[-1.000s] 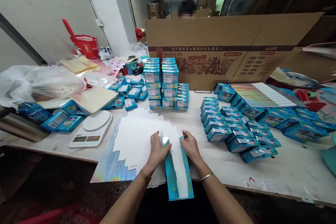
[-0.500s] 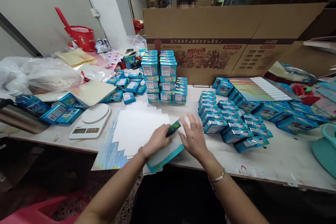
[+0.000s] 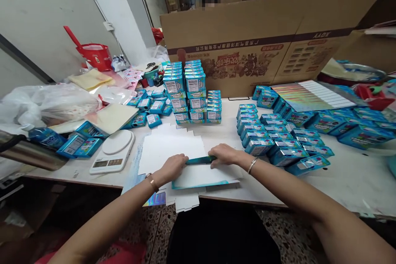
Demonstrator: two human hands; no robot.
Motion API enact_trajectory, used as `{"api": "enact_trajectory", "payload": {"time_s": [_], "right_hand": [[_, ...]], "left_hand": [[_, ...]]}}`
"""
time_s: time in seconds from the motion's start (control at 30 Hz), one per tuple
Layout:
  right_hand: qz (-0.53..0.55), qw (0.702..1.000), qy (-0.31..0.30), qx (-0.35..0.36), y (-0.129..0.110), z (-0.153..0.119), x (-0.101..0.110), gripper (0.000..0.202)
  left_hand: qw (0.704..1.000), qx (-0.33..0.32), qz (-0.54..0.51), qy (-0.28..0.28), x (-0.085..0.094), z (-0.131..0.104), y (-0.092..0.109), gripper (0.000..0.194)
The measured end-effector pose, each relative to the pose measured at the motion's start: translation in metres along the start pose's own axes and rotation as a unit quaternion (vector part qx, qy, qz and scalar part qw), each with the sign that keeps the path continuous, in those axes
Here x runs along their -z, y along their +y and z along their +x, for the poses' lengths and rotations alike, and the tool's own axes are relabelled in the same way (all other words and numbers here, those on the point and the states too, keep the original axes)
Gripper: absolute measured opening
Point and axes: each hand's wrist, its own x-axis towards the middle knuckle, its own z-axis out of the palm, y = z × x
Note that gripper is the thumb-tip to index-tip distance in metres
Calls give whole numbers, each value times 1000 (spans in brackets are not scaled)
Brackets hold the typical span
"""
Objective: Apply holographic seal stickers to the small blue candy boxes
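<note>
Both hands hold a flat carton blank (image 3: 202,176), white on the upward side and blue-green along its printed edges. Its far edge is bent up into a dark teal strip between the hands. My left hand (image 3: 172,168) is closed on the left end of that strip. The right end is pinched by my right hand (image 3: 224,155), whose fingertips are partly hidden. Underneath lies a spread stack of white card sheets (image 3: 168,142) with stepped edges. Just right of it stand rows of blue candy boxes (image 3: 259,147).
Stacked blue boxes (image 3: 195,103) stand at the back, before a tall cardboard carton (image 3: 247,55). On the left are a white kitchen scale (image 3: 111,161), a blue bottle (image 3: 46,135) and a steel flask (image 3: 34,150). A person's head shows behind the carton.
The blank has turned level and come down onto the sheets. My right hand has gone from spread over the blank to pinching its folded strip. The view has shifted slightly.
</note>
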Motion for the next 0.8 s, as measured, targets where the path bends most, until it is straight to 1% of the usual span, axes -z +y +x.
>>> {"api": "enact_trajectory", "payload": {"time_s": [0.1,0.2,0.33,0.5,0.6,0.8], "right_hand": [[-26,999,-8,37,-3,2,3,28],[-74,996,-7,50,-11,3,-2,20],[-128,989,3,68,-19,5,-13,29],[-157,982,16,102,-11,13,-19,26],[-165,980,34,104,-6,16,-22,27],[-158,980,67,99,-6,15,-32,28]], "left_hand": [[1000,12,27,-1,-3,3,9,25],[999,12,52,-2,-6,3,17,34],[997,7,81,-12,-9,2,23,32],[994,-6,106,-29,-9,8,25,32],[993,1,116,-26,-7,9,27,33],[993,16,116,-27,-1,10,34,35]]}}
